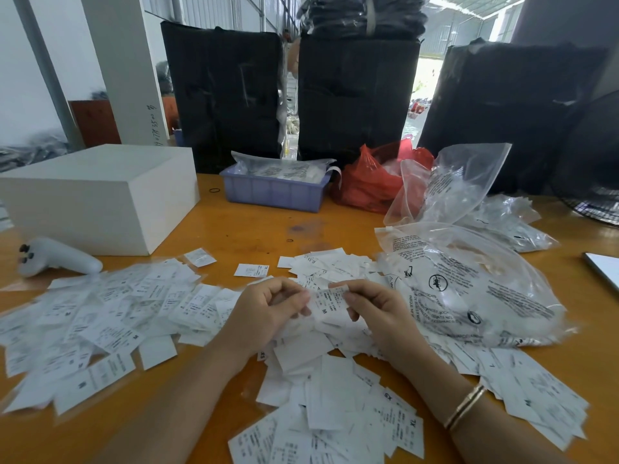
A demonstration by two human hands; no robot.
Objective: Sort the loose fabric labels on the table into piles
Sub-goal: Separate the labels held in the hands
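I see one fabric label (pixel 330 304) held up between my two hands, just above the heap in the middle of the worktop (pixel 254 229). My left hand (pixel 268 311) has its fingers curled, the tips pinching the label's left edge; my right hand (pixel 375 309) pinches its top right corner between thumb and forefinger. The label is a small white rectangle with fine dark print and a bold letter M near its lower edge.

I count three spreads of loose labels, too many in each to number: a left pile (pixel 100 316) fanned out beside the left hand, a middle pile (pixel 331 403) under and in front of both hands, and a far pile (pixel 328 262) just beyond the fingers. All are white slips like the held one; some show M, XS or 1X.

One clear printed bag (pixel 469 286) lies beside the right hand, another clear bag (pixel 449 182) stands behind it. One white box (pixel 100 195), one blue tray (pixel 274 192), one red bag (pixel 368 182).
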